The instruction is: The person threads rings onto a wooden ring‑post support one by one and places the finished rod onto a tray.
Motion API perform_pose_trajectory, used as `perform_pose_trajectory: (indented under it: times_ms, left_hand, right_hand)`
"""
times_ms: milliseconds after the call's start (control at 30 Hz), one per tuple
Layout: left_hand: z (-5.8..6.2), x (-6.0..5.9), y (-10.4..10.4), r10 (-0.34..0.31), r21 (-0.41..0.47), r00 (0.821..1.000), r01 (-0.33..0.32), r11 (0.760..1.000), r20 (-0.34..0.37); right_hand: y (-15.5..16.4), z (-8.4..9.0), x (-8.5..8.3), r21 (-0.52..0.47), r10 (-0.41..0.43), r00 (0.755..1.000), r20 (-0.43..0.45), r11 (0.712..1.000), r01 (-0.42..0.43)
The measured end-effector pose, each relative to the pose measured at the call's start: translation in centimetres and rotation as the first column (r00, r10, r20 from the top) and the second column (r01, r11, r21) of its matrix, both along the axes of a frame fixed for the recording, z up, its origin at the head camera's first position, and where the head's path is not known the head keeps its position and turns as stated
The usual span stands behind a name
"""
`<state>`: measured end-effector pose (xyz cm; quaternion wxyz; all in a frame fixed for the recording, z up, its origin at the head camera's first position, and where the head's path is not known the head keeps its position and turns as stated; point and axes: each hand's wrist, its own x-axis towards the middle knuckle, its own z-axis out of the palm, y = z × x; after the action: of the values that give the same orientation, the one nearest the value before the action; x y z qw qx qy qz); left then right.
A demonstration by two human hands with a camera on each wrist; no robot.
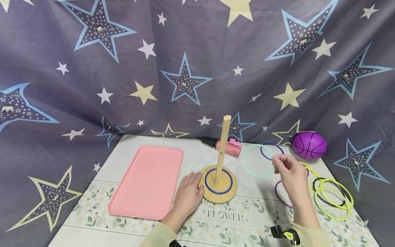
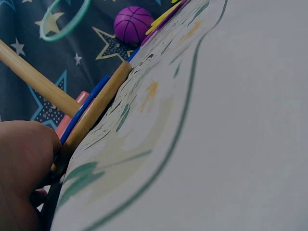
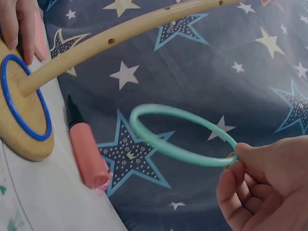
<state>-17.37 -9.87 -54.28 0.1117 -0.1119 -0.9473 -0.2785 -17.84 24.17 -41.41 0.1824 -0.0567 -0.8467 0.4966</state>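
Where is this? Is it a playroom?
Probably a home play corner: a table with a flowery cloth, a star-print curtain behind it, a wooden ring-toss peg, and a purple toy ball.

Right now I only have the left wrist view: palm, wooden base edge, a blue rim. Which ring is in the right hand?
Observer: The right hand pinches the teal ring, lifted off the table.
Operator: Anything on the peg?
Observer: One blue ring lies on the base around the wooden peg.
Operator: Left hand?
Observer: The left hand rests on the table, fingertips against the wooden base.
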Motion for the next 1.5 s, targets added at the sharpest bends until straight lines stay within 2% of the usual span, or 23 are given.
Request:
perform_pose_trajectory:
  times_ms: [133,267,433,567,733,967,1100,1233,1500]
  left_hand:
    - [0.0,0.0,0.0,-0.006,0.001,1.0,0.006,1.0,-0.002]
    - [0.1,0.1,0.0,-0.004,0.001,1.0,0.004,1.0,0.002]
    - [0.2,0.0,0.1,-0.001,0.001,1.0,0.001,1.0,0.012]
    - [0.2,0.0,0.1,-0.003,0.002,1.0,0.003,1.0,0.005]
    - [0.2,-0.1,0.0,-0.007,0.005,1.0,0.007,1.0,0.008]
    - [0.1,0.0,0.0,-0.006,0.001,1.0,0.006,1.0,0.009]
    - [0.1,0.0,0.0,-0.01,0.007,1.0,0.01,1.0,0.01]
    - [0.1,0.0,0.0,-0.014,0.011,1.0,0.014,1.0,-0.002]
    - [0.0,-0.1,0.0,-0.008,0.009,1.0,0.007,1.0,0.012]
  right_hand:
    - [-0.3,0.6,0.2,-0.045,0.009,1.0,-0.013,0.999,-0.01]
    - [-0.7,1.4,0.3,-0.153,0.01,0.999,-0.049,0.988,-0.017]
    - [-1.4,3.0,0.4,-0.315,0.01,0.992,-0.128,0.948,-0.05]
    - [-2.0,4.6,0.4,-0.403,0.017,0.979,-0.204,0.91,-0.1]
    - [-3.0,6.6,0.4,-0.411,0.045,0.96,-0.275,0.898,-0.159]
    - [-5.1,8.9,0.2,-0.433,0.114,0.923,-0.368,0.857,-0.279]
    - [-6.3,9.6,-0.1,-0.419,0.128,0.91,-0.394,0.856,-0.301]
    - [-7.2,10.1,-0.5,-0.396,0.138,0.908,-0.395,0.867,-0.304]
    - [-8.4,9.7,-1.3,-0.375,0.156,0.906,-0.394,0.872,-0.313]
